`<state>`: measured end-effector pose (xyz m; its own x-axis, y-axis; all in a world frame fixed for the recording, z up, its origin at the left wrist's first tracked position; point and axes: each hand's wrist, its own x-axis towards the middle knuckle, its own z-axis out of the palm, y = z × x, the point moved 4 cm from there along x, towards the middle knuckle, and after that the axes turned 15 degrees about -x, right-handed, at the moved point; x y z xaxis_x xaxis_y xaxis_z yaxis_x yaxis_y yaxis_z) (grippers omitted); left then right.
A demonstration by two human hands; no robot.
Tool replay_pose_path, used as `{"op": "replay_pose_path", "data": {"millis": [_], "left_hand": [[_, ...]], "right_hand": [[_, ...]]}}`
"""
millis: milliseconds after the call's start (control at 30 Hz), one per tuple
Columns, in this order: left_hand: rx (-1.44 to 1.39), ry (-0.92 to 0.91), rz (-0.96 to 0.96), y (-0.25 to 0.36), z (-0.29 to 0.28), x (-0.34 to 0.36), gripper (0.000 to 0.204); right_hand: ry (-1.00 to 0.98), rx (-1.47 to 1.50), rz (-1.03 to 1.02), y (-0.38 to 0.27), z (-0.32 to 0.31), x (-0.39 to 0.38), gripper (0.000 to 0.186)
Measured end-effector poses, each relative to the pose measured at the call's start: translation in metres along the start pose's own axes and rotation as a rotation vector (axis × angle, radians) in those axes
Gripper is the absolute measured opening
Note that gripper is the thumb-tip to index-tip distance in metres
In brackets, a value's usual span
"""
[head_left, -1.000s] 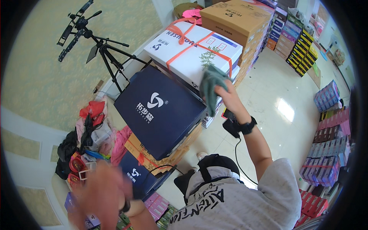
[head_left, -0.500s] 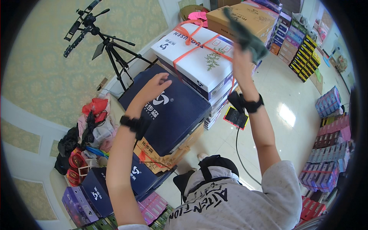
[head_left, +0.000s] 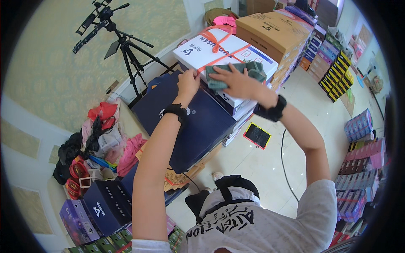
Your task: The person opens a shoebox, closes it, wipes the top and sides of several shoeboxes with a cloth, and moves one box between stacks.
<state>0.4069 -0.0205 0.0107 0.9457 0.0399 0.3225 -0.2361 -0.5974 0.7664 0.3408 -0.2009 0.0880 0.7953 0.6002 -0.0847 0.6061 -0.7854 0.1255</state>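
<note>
A white box (head_left: 228, 42) bound with orange straps (head_left: 215, 46) tops the stack beside a navy box (head_left: 173, 139). My left hand (head_left: 189, 84) is at the white box's near left edge, fingers curled beside a strap; what they grip, if anything, is unclear. My right hand (head_left: 242, 86) lies with fingers spread over a folded dark green cloth (head_left: 255, 69), pressing it on the white box's top near the front edge. A black band is on each wrist.
A tall tan box stack (head_left: 274, 31) stands behind; a black tripod (head_left: 126, 50) at upper left. Bags and clothing (head_left: 101, 143) heap at left. Shoebox stacks (head_left: 335, 76) line the right. A black tablet-like object (head_left: 257, 135) and a cable (head_left: 283, 164) are on the tiled floor (head_left: 303, 109).
My right hand has brought the cloth down from the back right onto the white box, its fingers now spread. My left hand has moved up from the navy box to the white box's edge.
</note>
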Motion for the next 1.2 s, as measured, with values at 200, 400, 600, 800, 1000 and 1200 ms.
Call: {"op": "replay_pose_path", "data": {"millis": [200,400,600,800,1000,1200], "left_hand": [[-0.253,0.04,0.167,0.016,-0.007,-0.007,0.011],[-0.323,-0.016,0.103,0.016,-0.015,-0.013,0.01],[-0.165,-0.015,0.14,0.027,-0.013,-0.014,0.011],[-0.095,0.004,0.139,0.018,-0.015,-0.013,0.013],[-0.096,-0.041,0.074,0.017,-0.008,-0.007,0.015],[-0.096,-0.009,0.03,0.018,-0.016,-0.013,0.014]], "right_hand": [[0.008,-0.245,-0.184,-0.026,0.008,-0.012,0.069],[0.028,-0.096,-0.3,-0.005,0.005,0.03,0.059],[0.089,0.055,-0.074,0.027,-0.008,0.054,0.05],[0.153,-0.09,-0.097,0.022,0.009,0.025,0.054],[0.177,-0.033,-0.293,-0.005,-0.015,-0.057,0.063],[-0.052,0.587,-0.379,0.023,-0.048,-0.074,0.06]]}}
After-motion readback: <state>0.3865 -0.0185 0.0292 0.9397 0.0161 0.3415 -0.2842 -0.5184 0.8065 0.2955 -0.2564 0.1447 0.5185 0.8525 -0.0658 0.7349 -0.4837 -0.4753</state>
